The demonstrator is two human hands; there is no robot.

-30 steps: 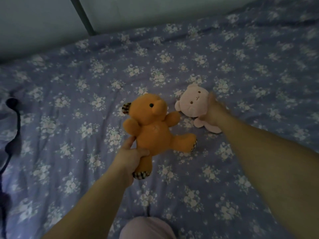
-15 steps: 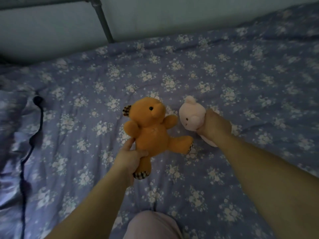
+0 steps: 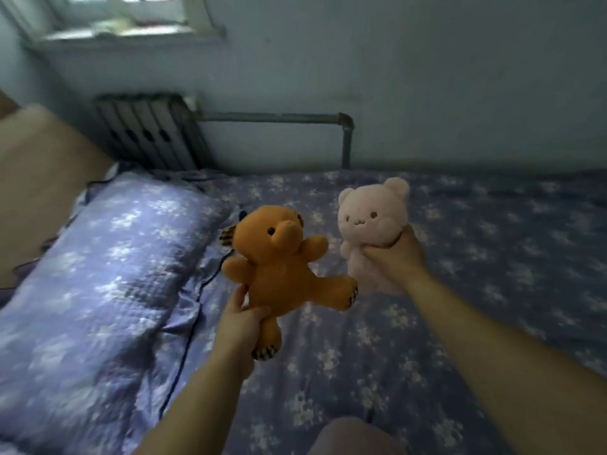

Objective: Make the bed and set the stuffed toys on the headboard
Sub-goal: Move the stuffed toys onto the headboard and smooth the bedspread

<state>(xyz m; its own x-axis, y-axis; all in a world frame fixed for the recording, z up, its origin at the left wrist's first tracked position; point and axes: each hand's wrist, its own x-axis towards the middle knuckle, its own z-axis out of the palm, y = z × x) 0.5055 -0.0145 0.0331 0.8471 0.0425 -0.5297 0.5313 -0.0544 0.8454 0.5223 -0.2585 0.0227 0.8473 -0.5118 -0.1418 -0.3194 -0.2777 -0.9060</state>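
Note:
My left hand (image 3: 239, 326) grips an orange teddy bear (image 3: 279, 270) by one leg and holds it upright in the air over the bed. My right hand (image 3: 395, 257) is closed around the body of a pale pink plush bear (image 3: 371, 224), which is also lifted off the sheet and faces me. The bed (image 3: 427, 323) below is covered with a purple sheet printed with white flowers. At the far left rises the tan padded headboard (image 3: 36, 178), with a matching purple pillow (image 3: 108, 274) lying in front of it.
A dark cable (image 3: 190, 326) runs along the sheet beside the pillow. Behind the bed stand a radiator (image 3: 147, 133) and a grey pipe (image 3: 279, 118) against the wall, under a window sill (image 3: 121, 31). My knee (image 3: 354, 435) shows at the bottom edge.
Both hands have lifted the bears off the sheet. The pink bear now faces me upright. My view has swung up and left, bringing the pillow, headboard, radiator and window into sight.

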